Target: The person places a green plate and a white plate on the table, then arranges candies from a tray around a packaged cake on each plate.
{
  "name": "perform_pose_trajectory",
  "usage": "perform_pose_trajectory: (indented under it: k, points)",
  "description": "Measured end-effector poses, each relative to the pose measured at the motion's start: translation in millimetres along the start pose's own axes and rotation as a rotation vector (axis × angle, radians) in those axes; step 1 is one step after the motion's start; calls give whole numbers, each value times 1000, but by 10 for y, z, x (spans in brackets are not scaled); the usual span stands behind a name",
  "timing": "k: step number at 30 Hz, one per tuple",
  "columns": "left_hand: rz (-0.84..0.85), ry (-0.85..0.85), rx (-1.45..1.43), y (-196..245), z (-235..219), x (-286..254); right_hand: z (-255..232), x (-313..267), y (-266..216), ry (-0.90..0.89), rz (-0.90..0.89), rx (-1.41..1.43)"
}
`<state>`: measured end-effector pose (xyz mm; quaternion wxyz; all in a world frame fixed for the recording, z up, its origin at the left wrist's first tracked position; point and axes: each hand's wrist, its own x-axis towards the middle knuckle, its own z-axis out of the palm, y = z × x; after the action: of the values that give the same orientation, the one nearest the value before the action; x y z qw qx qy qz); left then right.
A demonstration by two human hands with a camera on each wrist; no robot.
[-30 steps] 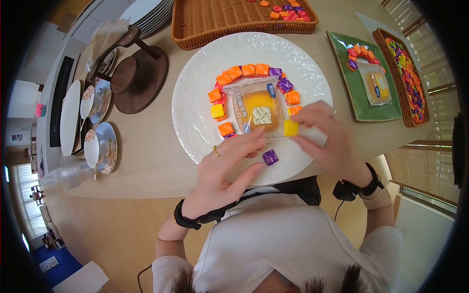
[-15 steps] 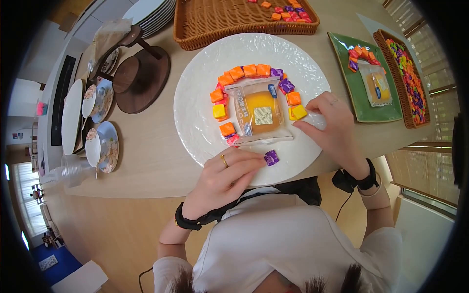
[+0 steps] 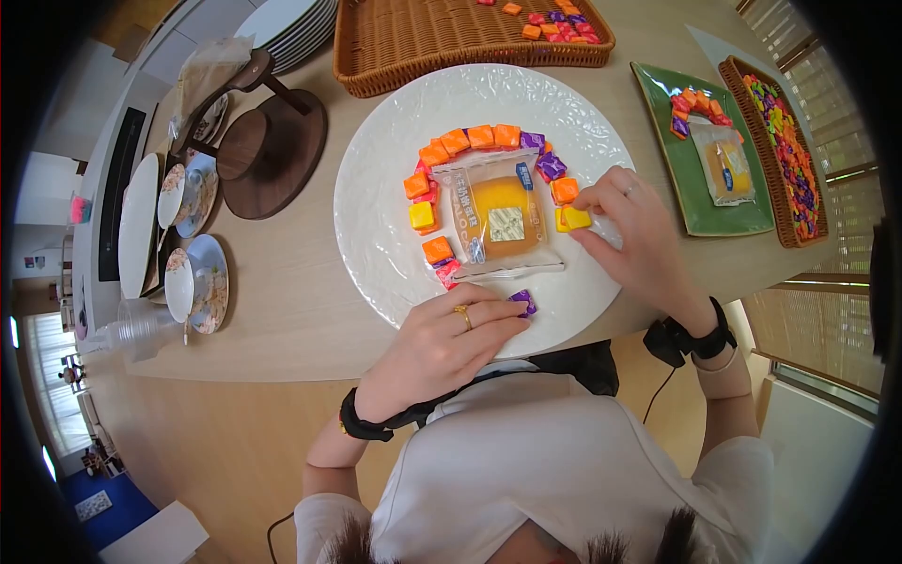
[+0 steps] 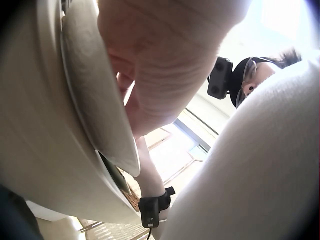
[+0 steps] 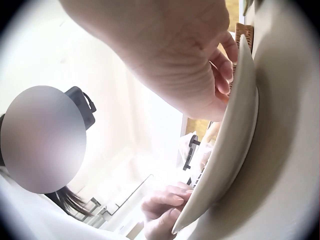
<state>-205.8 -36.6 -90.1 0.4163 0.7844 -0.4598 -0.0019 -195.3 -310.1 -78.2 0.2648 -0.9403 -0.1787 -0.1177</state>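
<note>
L hand (image 3: 449, 334) now on purple sweet (image 3: 530, 302).

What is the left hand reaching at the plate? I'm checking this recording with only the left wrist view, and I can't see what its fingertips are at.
Observer: In the head view, the left hand's fingertips partly cover a purple wrapped square on the white plate; I can't tell whether they pinch it.
Operator: And the right hand?
Observer: Its thumb and a finger are at a yellow wrapped square, at the right-hand end of an arc of such pieces.
Operator: What does that arc go around?
Observer: A clear packet with something yellow-brown inside, lying flat; the arc leaves its near side open.
</note>
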Motion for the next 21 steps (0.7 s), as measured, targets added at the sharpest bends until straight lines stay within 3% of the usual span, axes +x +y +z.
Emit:
perform_pose_trajectory:
  k: [8, 12, 17, 21]
  points:
    - [-3, 0, -2, -5, 8, -2, 30, 21, 73, -29, 70, 120]
    - [-3, 2, 0, -5, 6, -5, -20, 19, 27, -18, 33, 50]
    - [-2, 3, -4, -15, 10, -8, -73, 10, 21, -6, 164, 95]
    - [8, 7, -5, -16, 13, 1, -110, 35, 64, -45, 147, 63]
